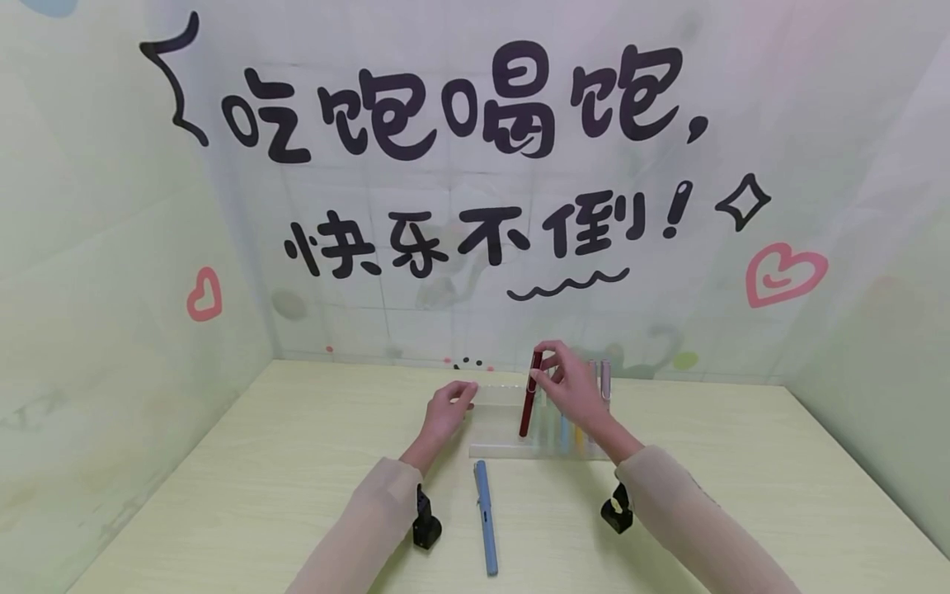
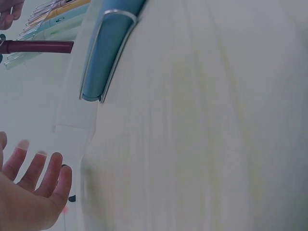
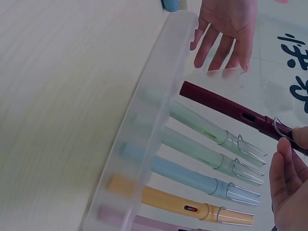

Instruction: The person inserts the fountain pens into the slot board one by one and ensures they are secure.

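My right hand point(image 1: 567, 384) pinches a dark red fountain pen point(image 1: 529, 404) near its capped upper end, clip upward. In the right wrist view the pen point(image 3: 224, 107) tilts, its lower end beside the frosted front ledge of a clear pen rack point(image 3: 159, 86). My left hand point(image 1: 445, 410) holds the rack's upper left edge between thumb and fingers; in the right wrist view the left hand point(image 3: 228, 29) has fingertips at the clear panel. Several pens stand in the rack, among them a green pen point(image 3: 199, 122), a blue pen point(image 3: 185, 175) and an orange pen point(image 3: 178, 202).
A blue capped pen point(image 1: 486, 516) lies on the pale wood-grain table point(image 1: 223, 495) in front of the rack, between the forearms. Behind the rack rises a printed backdrop point(image 1: 445, 330) with black characters. Black cameras sit at both wrists.
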The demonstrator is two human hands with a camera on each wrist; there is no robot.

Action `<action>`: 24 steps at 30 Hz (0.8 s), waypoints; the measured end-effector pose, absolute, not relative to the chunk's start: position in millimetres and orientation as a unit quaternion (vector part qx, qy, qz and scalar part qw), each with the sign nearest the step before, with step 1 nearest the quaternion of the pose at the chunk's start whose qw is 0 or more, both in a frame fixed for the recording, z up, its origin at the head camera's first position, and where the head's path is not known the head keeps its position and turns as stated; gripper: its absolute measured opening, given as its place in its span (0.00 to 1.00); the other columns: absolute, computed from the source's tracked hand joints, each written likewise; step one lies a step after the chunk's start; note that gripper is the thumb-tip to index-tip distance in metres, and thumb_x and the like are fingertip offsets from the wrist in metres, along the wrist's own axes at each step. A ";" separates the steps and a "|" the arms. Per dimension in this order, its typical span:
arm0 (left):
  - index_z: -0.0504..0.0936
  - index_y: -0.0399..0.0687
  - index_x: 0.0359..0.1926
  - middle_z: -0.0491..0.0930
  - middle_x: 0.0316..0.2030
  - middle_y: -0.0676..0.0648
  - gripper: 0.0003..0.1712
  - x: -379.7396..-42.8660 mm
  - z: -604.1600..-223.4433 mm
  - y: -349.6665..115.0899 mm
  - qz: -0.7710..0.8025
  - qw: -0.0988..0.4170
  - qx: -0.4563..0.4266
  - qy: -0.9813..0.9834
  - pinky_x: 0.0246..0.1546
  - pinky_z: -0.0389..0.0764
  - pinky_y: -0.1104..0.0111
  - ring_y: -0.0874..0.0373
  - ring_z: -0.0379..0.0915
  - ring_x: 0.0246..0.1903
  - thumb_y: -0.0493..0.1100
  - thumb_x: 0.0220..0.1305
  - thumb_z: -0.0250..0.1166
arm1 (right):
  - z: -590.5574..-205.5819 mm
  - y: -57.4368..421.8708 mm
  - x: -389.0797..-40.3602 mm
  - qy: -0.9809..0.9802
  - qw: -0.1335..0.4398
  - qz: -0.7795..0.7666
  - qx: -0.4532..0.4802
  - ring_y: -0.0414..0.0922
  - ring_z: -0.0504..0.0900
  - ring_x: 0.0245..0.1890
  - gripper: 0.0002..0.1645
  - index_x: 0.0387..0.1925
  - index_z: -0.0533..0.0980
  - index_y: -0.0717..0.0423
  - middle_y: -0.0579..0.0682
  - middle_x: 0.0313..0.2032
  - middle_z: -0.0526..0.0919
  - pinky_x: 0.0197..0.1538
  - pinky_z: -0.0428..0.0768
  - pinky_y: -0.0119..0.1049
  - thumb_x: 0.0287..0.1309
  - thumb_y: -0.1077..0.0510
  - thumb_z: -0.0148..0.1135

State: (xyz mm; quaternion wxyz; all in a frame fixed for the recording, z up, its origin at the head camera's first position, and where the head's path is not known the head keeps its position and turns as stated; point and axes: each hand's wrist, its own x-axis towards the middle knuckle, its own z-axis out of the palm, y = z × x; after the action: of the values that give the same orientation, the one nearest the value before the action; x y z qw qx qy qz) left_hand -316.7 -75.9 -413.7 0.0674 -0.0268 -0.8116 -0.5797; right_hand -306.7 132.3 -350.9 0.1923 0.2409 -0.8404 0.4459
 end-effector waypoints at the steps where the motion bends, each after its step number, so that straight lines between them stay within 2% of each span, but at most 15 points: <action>1: 0.76 0.39 0.45 0.75 0.41 0.43 0.22 -316.9 -413.7 -76.0 -0.580 0.066 -0.027 -0.811 0.36 0.75 0.65 0.52 0.75 0.37 0.53 0.63 0.52 | -351.8 131.9 -306.4 -0.841 0.195 0.442 0.243 0.42 0.71 0.17 0.16 0.45 0.69 0.55 0.50 0.27 0.78 0.18 0.72 0.34 0.53 0.63 0.59; 11: 0.75 0.40 0.46 0.75 0.40 0.44 0.22 -317.2 -413.8 -74.3 -0.577 0.064 -0.016 -0.814 0.36 0.75 0.65 0.52 0.74 0.38 0.53 0.63 0.52 | -359.9 129.4 -306.2 -0.849 0.207 0.411 0.259 0.39 0.70 0.16 0.15 0.44 0.70 0.54 0.49 0.27 0.79 0.18 0.70 0.32 0.53 0.63 0.60; 20: 0.75 0.39 0.45 0.74 0.40 0.43 0.20 -318.2 -414.6 -75.0 -0.582 0.065 -0.021 -0.810 0.37 0.75 0.65 0.51 0.75 0.38 0.51 0.63 0.52 | -363.9 129.0 -308.6 -0.853 0.191 0.410 0.259 0.39 0.71 0.17 0.16 0.46 0.69 0.56 0.49 0.28 0.79 0.19 0.71 0.33 0.54 0.62 0.59; 24: 0.75 0.39 0.45 0.75 0.41 0.43 0.20 -318.3 -414.4 -75.0 -0.581 0.064 -0.020 -0.811 0.37 0.75 0.65 0.51 0.75 0.38 0.51 0.64 0.52 | -364.4 129.4 -310.3 -0.851 0.183 0.420 0.256 0.39 0.72 0.16 0.16 0.46 0.70 0.55 0.49 0.28 0.79 0.18 0.72 0.33 0.54 0.62 0.58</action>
State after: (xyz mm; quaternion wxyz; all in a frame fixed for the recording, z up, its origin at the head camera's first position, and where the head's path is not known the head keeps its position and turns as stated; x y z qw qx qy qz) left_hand -318.3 -75.0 -414.4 0.0637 -0.0201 -0.8111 -0.5810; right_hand -310.3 129.4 -364.4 0.1831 0.2558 -0.8514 0.4197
